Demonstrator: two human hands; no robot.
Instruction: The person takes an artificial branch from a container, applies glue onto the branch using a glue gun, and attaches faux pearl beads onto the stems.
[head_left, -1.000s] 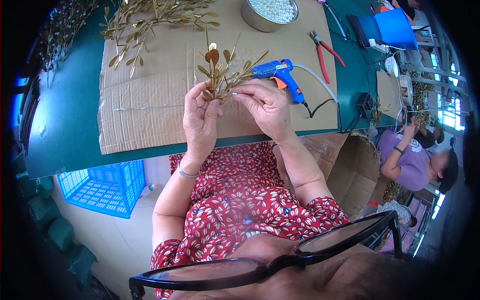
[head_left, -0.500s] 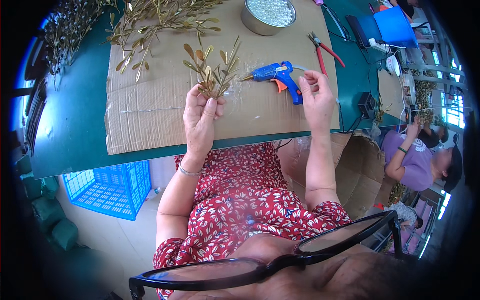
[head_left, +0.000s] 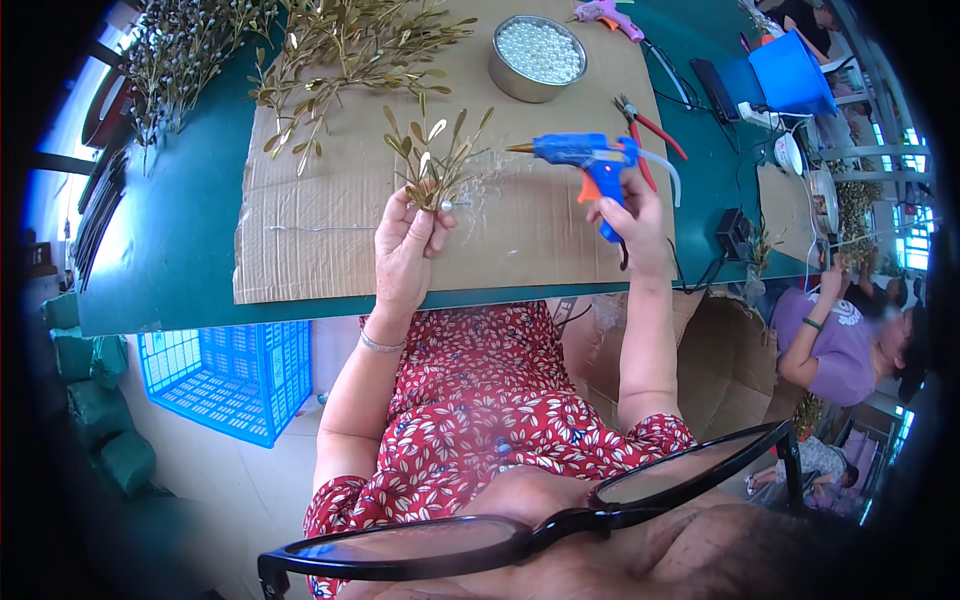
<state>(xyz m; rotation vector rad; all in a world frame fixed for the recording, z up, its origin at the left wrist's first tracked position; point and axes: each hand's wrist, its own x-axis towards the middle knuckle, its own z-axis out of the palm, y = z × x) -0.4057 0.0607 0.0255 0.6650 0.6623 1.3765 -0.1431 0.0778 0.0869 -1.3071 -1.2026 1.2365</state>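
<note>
Places off the blue glue gun (head_left: 585, 152). Gold-leafed sprig (head_left: 430, 165) is left of it, near but not touching. Gun's nozzle (head_left: 520, 148) points left, roughly level with the sprig's leafy half. Axes cross: barrel runs left-right, sprig runs away from the worker (head_left: 470, 420), leaves fanned at the far end.

Left hand (head_left: 403, 250) is the closer one to the sprig and has it: thumb and fingers pinched on the base, left of the gun and a bit nearer the worker. Right hand (head_left: 642, 228) is wrapped round the gun's handle; can't tell if the orange trigger (head_left: 587, 188) is pressed. White pearl bead (head_left: 447, 206) by the left fingertips, also left of the gun; can't tell if stuck or just held.

Room: left of the nozzle, a short gap, glue strings (head_left: 480, 185) on the cardboard sheet (head_left: 330, 270) below. Near side of the gun, flat cardboard to its edge, then a strip of teal counter (head_left: 180, 260). Tighter elsewhere: metal bowl (head_left: 527, 92) of beads beyond the gun, leafy gold stems (head_left: 350, 60) far left of it, red-handled pliers (head_left: 664, 138) just right, near the gun's glue stick (head_left: 668, 170). Thin wire (head_left: 310, 228) lies left of the gun; can't tell if it joins the sprig.
</note>
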